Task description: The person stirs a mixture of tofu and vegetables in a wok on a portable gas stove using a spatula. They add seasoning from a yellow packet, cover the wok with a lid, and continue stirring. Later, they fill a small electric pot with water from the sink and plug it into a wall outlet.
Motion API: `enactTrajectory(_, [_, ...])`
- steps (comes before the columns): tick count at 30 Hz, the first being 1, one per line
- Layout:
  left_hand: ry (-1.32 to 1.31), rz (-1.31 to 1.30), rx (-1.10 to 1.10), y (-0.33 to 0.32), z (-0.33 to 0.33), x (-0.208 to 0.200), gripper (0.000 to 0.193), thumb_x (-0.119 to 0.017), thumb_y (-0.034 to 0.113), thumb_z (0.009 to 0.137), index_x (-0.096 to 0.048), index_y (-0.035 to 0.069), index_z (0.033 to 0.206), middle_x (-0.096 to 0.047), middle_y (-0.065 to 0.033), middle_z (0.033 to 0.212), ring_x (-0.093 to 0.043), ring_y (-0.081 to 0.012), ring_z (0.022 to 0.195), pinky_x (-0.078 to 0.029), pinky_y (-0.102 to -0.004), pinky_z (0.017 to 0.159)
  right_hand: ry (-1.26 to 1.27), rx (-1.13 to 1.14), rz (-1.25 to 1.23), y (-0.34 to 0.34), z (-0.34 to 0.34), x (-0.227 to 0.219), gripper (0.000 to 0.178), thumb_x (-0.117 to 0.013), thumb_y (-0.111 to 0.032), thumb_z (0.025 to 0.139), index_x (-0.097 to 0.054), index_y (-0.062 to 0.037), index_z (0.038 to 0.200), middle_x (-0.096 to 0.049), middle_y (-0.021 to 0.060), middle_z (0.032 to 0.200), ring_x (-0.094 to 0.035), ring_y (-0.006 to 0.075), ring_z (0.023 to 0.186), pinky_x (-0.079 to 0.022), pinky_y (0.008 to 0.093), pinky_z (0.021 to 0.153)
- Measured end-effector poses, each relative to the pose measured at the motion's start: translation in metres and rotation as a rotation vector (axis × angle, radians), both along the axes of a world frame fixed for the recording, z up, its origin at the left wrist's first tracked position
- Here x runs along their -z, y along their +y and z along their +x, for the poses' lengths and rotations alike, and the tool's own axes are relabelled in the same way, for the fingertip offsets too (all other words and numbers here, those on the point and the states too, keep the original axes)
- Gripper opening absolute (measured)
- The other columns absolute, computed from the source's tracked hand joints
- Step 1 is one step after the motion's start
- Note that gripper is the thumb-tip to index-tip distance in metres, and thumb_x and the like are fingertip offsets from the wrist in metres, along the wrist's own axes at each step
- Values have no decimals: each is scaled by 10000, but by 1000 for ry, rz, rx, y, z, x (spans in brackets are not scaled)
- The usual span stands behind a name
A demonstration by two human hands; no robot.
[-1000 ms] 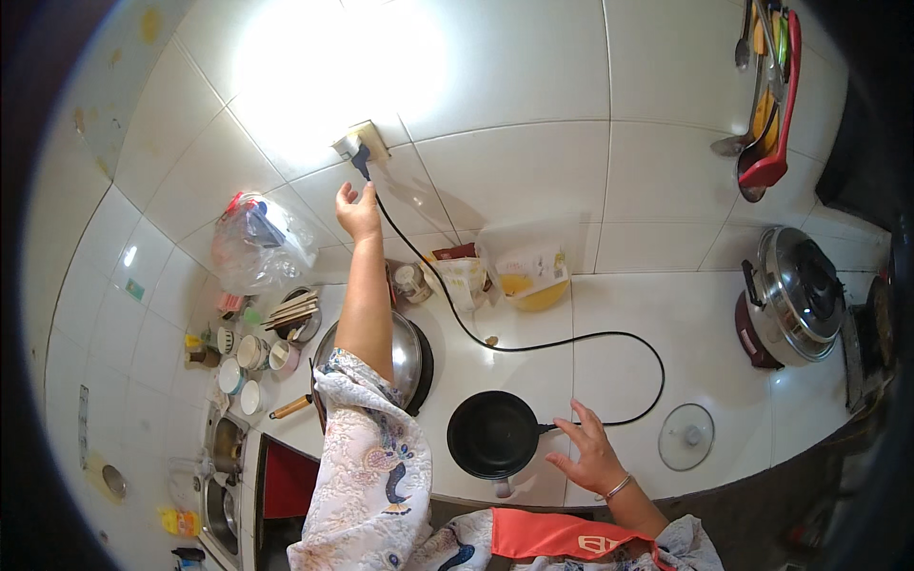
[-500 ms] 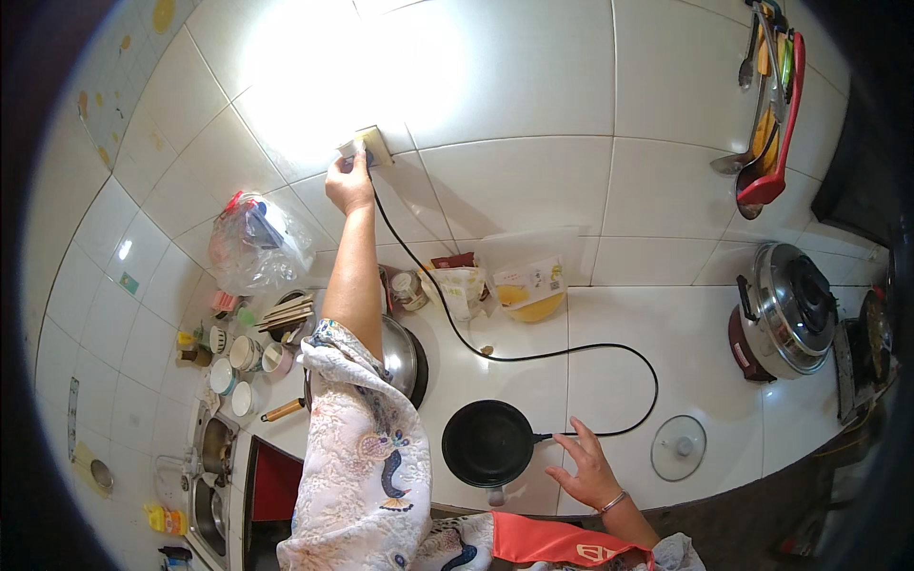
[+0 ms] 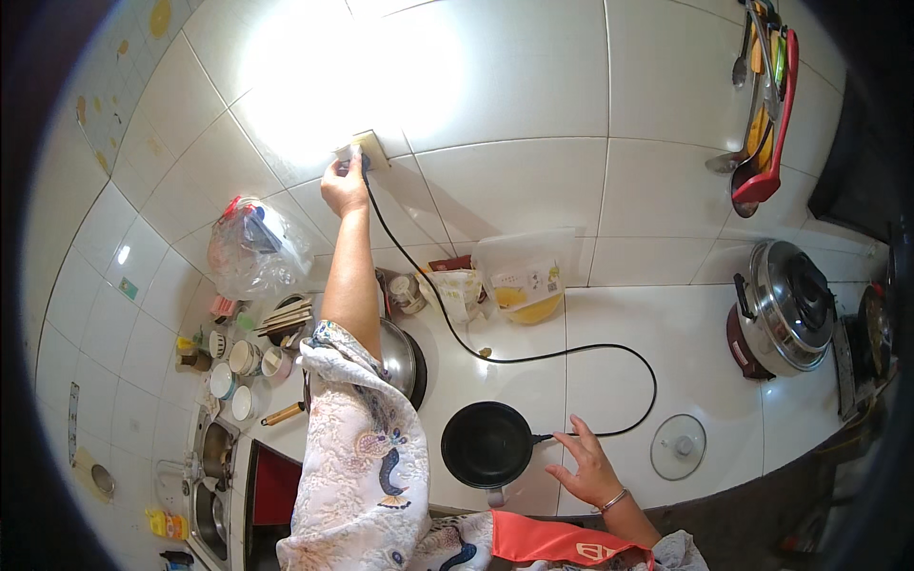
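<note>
My left hand point(image 3: 345, 188) reaches up to the tiled wall, its fingers closed on a plug point(image 3: 365, 162) at the wall socket point(image 3: 376, 150). From there a black power cord point(image 3: 519, 360) hangs down, loops over the white counter and runs back to a small black electric pot point(image 3: 486, 444). The pot stands uncovered, and I see only its dark inside. Beside its cord end, my right hand point(image 3: 587, 468) is held with fingers spread and nothing in them. A round glass lid point(image 3: 678, 447) lies on the counter to the right of that hand.
Against the wall stand a clear bag with yellow contents point(image 3: 535, 297) and a jar point(image 3: 407, 290). A lidded steel cooker point(image 3: 785, 305) is far right, below hanging utensils point(image 3: 769, 133). A lidded pan point(image 3: 395, 362), stacked bowls point(image 3: 244, 358) and a sink point(image 3: 211, 519) are left.
The view has shifted very slightly. My left hand stays at the socket with the plug, and my right hand stays spread beside the pot.
</note>
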State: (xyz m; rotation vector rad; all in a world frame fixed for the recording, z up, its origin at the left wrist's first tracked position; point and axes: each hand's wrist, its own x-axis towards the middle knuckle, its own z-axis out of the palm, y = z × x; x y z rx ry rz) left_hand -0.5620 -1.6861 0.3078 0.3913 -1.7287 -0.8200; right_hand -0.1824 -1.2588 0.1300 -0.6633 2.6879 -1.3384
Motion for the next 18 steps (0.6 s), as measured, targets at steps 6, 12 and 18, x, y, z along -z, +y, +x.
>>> enactTrajectory(6, [15,2,5,1,2,2,506,-754,354,712,-646,-68,970,-675,-133,761,-651,-226,690,-510,-339,659,-17,20,-25,4,4,1,555,-719,-307,749,-539,-47,1205,-330,246,1376,-422,370,1211,-376,410,991])
enactTrajectory(12, [56,-3,26,-6,0,10,547,-770,377,707,-646,-94,957,-653,-101,714,-606,-164,637,-492,-299,634,-9,8,-8,3,3,3,560,-706,-337,758,-542,-19,1187,-336,260,1361,-417,389,1210,-373,417,991])
enactTrajectory(18, [50,-24,62,-2,14,8,577,-753,374,708,-624,-108,998,-663,-155,760,-635,-225,683,-505,-334,689,40,-13,-23,-3,-3,0,548,-705,-311,759,-534,-22,1191,-344,255,1359,-391,391,1232,-349,418,1013])
